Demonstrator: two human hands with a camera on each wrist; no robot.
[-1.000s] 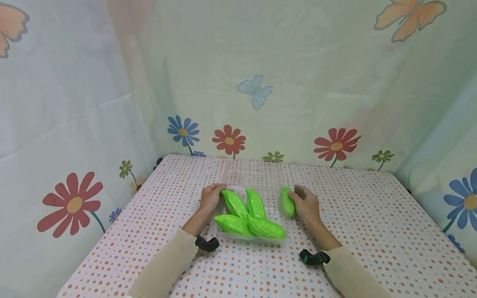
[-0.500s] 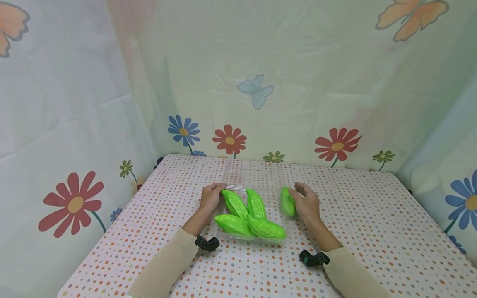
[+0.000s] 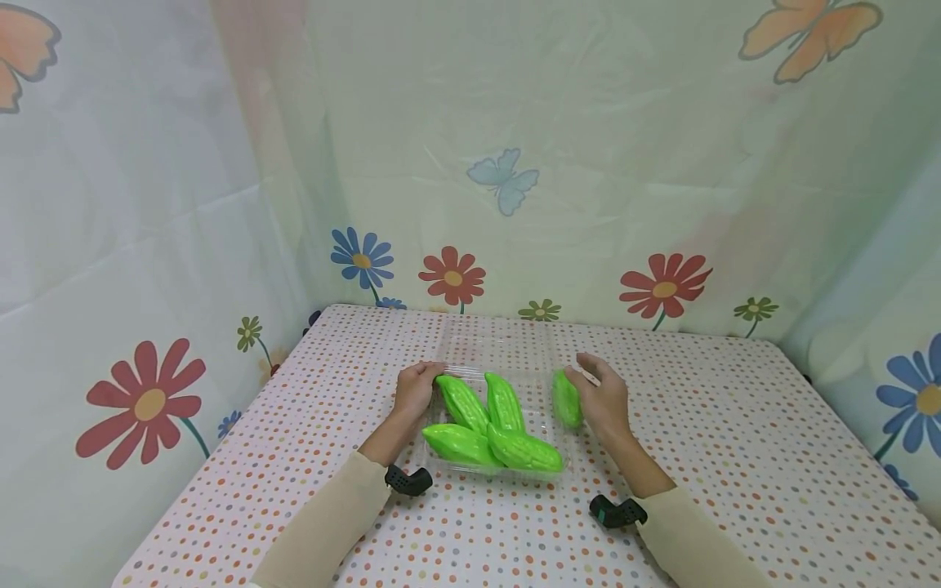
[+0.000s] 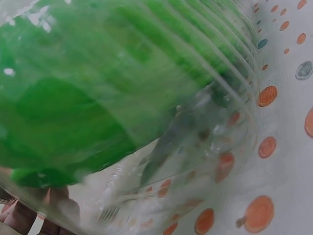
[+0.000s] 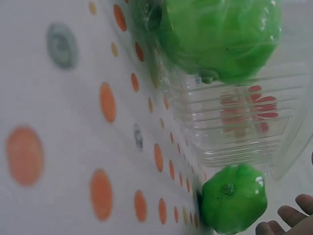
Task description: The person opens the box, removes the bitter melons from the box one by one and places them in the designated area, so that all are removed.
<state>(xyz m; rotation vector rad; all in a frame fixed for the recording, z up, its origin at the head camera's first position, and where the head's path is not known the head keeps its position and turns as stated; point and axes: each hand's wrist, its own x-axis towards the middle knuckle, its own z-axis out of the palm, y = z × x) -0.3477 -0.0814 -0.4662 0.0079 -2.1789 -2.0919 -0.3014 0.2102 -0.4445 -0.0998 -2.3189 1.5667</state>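
Note:
Several bright green bitter melons (image 3: pixel 524 450) lie in a clear plastic clamshell box (image 3: pixel 542 420) whose lid (image 3: pixel 500 343) is folded back. At the box's far left corner my left hand (image 3: pixel 416 387) grips the rim. Its fingertips (image 4: pixel 58 208) show through the plastic in the left wrist view, close to one melon's tip. Another bitter melon (image 3: pixel 567 398) lies on the table just outside the box's right wall. Over that melon's right side, my right hand (image 3: pixel 604 400) has its fingers spread. In the right wrist view, the fingertips (image 5: pixel 292 214) stand apart from the melon (image 5: pixel 234 198).
A white tablecloth (image 3: pixel 706 425) with coloured dots covers the table under everything. Flower-printed curtains (image 3: pixel 588 204) rise behind the table and at both sides. Each wrist wears a black camera strap (image 3: pixel 617 512).
My right hand has loosened from the outside melon, its fingers lifting and spreading a little farther forward. The left hand, the box and the melons keep their places.

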